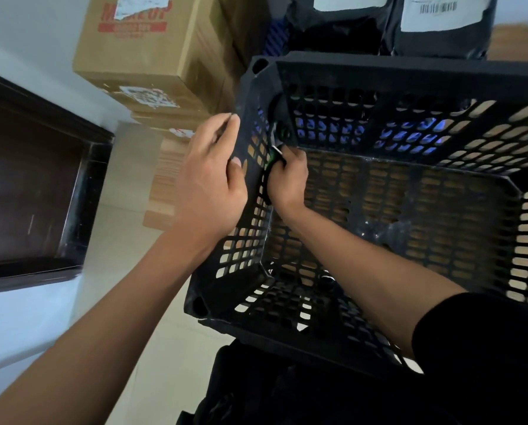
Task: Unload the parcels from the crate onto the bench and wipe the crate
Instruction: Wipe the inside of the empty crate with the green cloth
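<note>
A black perforated plastic crate (410,75) fills the right of the view, with no parcels showing inside it. My left hand (209,179) grips the crate's left wall from outside, thumb on the rim. My right hand (287,179) is inside the crate at the far-left corner, its fingers curled round a small dark and green object (275,154) pressed against the wall; what it is I cannot tell. Two black mailer parcels with white labels (434,29) stand beyond the crate's far wall. The wooden bench (520,41) shows at the top right.
Stacked cardboard boxes (152,50) stand left of the crate's far corner, with more boxes below them. A dark framed panel (32,185) lies at the left on a pale floor. Something dark sits below the crate's near edge.
</note>
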A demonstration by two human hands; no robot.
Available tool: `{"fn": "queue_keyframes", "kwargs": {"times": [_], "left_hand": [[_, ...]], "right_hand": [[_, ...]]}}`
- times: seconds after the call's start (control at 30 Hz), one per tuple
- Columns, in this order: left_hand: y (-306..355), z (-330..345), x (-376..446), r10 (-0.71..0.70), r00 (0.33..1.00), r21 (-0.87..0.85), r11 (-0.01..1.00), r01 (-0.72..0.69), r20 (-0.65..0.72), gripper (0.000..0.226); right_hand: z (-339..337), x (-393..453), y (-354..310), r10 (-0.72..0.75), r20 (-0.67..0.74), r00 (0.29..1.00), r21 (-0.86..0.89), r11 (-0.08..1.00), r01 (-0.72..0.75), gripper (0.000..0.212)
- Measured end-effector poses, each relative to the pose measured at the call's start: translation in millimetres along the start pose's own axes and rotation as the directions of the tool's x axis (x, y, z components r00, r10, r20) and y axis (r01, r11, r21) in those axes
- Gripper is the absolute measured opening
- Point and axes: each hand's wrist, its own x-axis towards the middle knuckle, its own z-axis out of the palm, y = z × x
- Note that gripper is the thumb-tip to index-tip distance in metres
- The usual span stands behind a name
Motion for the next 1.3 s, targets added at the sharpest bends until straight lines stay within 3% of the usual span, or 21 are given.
{"fn": "queue_keyframes", "kwargs": {"times": [0.23, 0.63, 0.8, 0.93, 1.0, 1.1, 1.3], "left_hand": [[-4, 1, 1, 0.010, 1.000, 0.002, 1.000, -0.010, -0.004, 0.053], [-1, 0, 1, -0.023, 1.000, -0.015, 1.000, 0.023, -0.005, 0.053], [0, 0, -1, -0.028, 1.000, -0.017, 0.999, 0.028, -0.005, 0.053], [0, 0, -1, -0.039, 0.999, -0.025, 0.999, 0.039, 0.001, 0.054], [0, 0, -1, -0.048, 0.999, -0.018, 0.999, 0.048, -0.002, 0.054], [-1, 0, -1, -0.041, 0.999, -0.015, 0.999, 0.041, -0.005, 0.054], [0, 0, -1, -0.029, 0.999, -0.005, 1.000, 0.029, -0.014, 0.054]], "right_hand": [[-3, -21, -52, -0.278, -0.127, 0.952, 0.119, 0.949, 0.293, 0.030], [15, -8, 10, -0.416, -0.068, 0.907, -0.121, 0.906, 0.406, 0.052], [11, 6, 38, -0.358, 0.055, 0.932, -0.350, 0.867, 0.354, 0.060], [8, 10, 58, -0.131, 0.167, 0.977, -0.526, 0.827, 0.201, 0.056], [10, 9, 59, -0.038, 0.163, 0.986, -0.499, 0.859, 0.116, 0.053], [11, 8, 51, 0.063, 0.146, 0.987, -0.304, 0.953, -0.015, 0.052], [6, -10, 17, -0.044, 0.094, 0.995, -0.061, 0.997, 0.050, 0.044]]}}
